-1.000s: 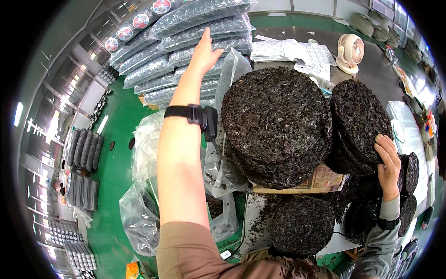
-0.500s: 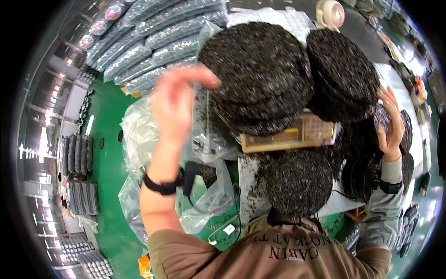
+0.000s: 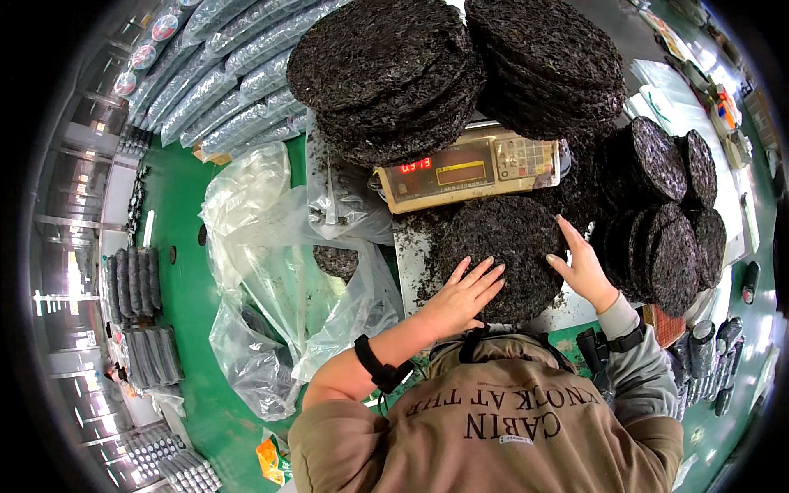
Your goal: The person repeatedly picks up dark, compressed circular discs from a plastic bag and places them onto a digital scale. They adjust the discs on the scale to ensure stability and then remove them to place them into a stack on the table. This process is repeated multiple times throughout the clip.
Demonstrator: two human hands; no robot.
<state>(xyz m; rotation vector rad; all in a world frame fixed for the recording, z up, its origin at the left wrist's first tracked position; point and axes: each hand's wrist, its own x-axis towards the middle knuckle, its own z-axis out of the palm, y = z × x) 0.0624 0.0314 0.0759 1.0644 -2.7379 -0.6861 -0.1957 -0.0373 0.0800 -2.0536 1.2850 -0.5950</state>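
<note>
both flat, open hands, left hand (image 3: 460, 296) and right hand (image 3: 585, 267), press a dark round cake (image 3: 503, 255).

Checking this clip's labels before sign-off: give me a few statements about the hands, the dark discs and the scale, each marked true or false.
1. Both hands rest on the same dark round stack. True.
2. The left hand grips a clear plastic bag. False: it lies flat on the stack; the bag is apart, to its left.
3. The scale carries a pile of discs. True.
4. The right hand presses the scale's keypad. False: it rests on the stack's right edge.
</note>
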